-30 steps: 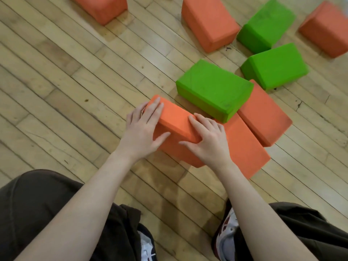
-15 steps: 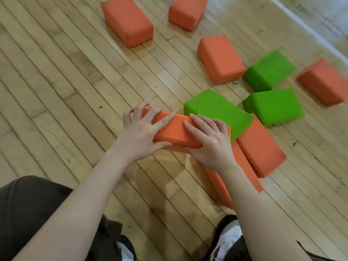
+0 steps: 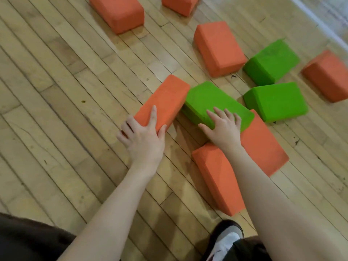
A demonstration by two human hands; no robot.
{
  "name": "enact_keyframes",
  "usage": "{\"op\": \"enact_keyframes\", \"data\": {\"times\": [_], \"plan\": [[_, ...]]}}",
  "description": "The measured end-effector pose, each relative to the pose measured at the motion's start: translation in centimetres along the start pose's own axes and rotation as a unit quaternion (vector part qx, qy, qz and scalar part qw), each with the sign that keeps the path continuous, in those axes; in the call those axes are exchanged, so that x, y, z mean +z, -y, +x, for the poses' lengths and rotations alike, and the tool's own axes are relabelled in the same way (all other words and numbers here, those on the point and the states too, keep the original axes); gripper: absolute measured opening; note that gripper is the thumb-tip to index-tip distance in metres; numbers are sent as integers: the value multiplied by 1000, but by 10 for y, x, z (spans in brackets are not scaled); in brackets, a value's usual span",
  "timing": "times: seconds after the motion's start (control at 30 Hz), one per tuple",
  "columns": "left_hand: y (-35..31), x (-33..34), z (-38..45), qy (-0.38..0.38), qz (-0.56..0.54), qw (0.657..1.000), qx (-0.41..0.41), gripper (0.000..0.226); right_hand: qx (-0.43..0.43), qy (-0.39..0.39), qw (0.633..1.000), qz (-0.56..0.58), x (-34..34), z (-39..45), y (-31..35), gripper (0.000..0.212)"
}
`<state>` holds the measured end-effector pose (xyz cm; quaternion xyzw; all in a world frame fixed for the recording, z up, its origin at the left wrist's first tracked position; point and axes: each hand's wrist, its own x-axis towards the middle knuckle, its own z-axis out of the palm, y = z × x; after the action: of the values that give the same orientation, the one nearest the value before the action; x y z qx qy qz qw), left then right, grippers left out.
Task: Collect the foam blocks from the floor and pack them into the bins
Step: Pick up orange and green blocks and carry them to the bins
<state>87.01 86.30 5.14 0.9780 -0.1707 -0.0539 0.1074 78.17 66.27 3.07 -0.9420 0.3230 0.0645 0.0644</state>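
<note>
Orange block (image 3: pixel 163 100) in left hand (image 3: pixel 145 140); right hand (image 3: pixel 223 127) flat on green block (image 3: pixel 212 100).

left hand (image 3: pixel 143 140): grips near end of an orange foam block (image 3: pixel 163 102), index finger along its top face, thumb on the right side, other fingers curled round the left edge
right hand (image 3: pixel 224 127): fingers spread on top of a green foam block (image 3: pixel 211 100), thumb out to the left at its near edge
green foam block: tilted, its right end lying on a flat orange block (image 3: pixel 263 147)
near orange block (image 3: pixel 218 178): on the floor just under the right forearm
far blocks: two green blocks (image 3: pixel 271 62) (image 3: pixel 275 100), orange ones around them (image 3: pixel 219 48) (image 3: pixel 117 12) (image 3: pixel 327 75)
floor (image 3: pixel 56 91): wood planks
person: dark trousers, a shoe (image 3: pixel 226 240) at bottom
</note>
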Motion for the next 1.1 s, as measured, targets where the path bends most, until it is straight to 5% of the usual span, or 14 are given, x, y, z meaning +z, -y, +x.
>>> {"op": "enact_keyframes", "data": {"times": [0.13, 0.3, 0.5, 0.83, 1.1], "plan": [[-1, 7, 0, 9, 14, 1000, 10, 59, -5, 44, 996, -80, 9, 7, -9, 70], [0, 8, -2, 49, -71, 996, 12, 58, 1, 16, 998, -60, 4, 7, -4, 54], [8, -15, -4, 4, -74, 997, -21, 55, 28, -67, 983, 169, -21, 3, 27, 43], [43, -39, -12, -6, -73, 997, -32, 53, 78, -106, 937, 323, -26, -36, 84, 33], [44, -26, -18, 49, -68, 995, -46, 54, 27, -90, 967, 236, -28, -39, 75, 37]]}}
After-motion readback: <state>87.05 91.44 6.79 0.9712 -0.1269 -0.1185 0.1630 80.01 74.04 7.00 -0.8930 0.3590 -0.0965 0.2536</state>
